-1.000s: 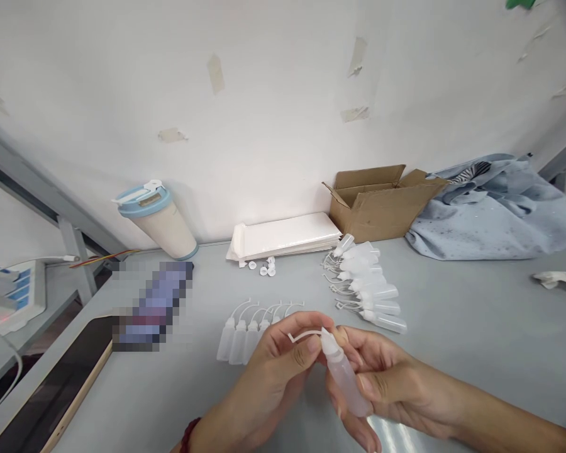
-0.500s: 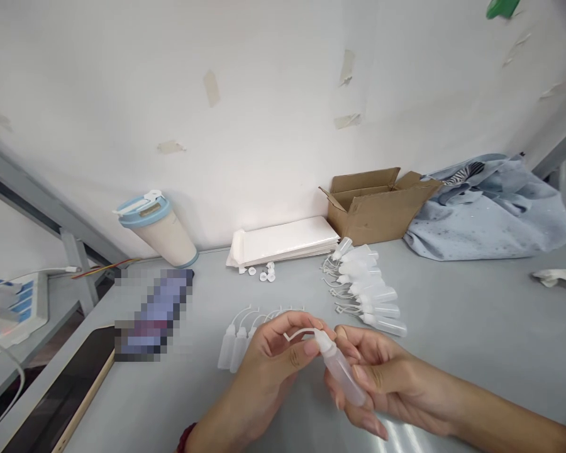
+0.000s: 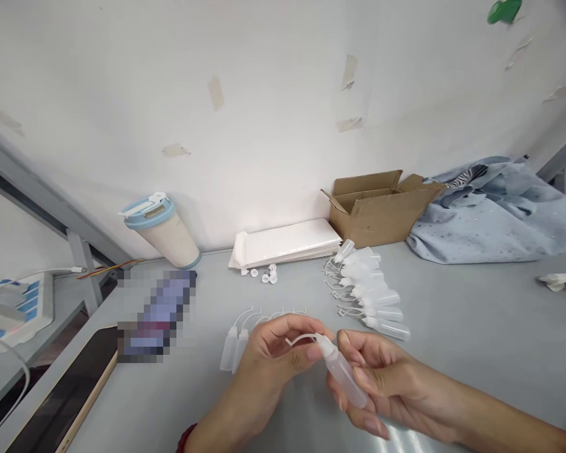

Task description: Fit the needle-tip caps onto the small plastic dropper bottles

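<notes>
A small translucent squeeze bottle (image 3: 348, 377) with a white cap and a thin curved tail is held in front of me, tilted with its cap up and to the left. My right hand (image 3: 377, 384) is closed round the bottle's body. The thumb and fingers of my left hand (image 3: 283, 358) pinch the white cap (image 3: 325, 345). Behind my left hand stands a row of similar bottles (image 3: 229, 349), partly hidden by it. Beyond my right hand several more bottles (image 3: 375, 292) lie in a pile, their thin tails pointing left.
White padded envelopes (image 3: 287, 242) lie by the wall, with several loose white caps (image 3: 268, 275) before them. At the back right are an open cardboard box (image 3: 382, 214) and a blue cloth bag (image 3: 495, 220). A tumbler (image 3: 167, 236), two phone-like devices and a power strip (image 3: 33, 305) are leftward.
The view has shifted slightly, so everything sits a little lower and to the right. Both hands keep the same grip on the bottle and its cap.
</notes>
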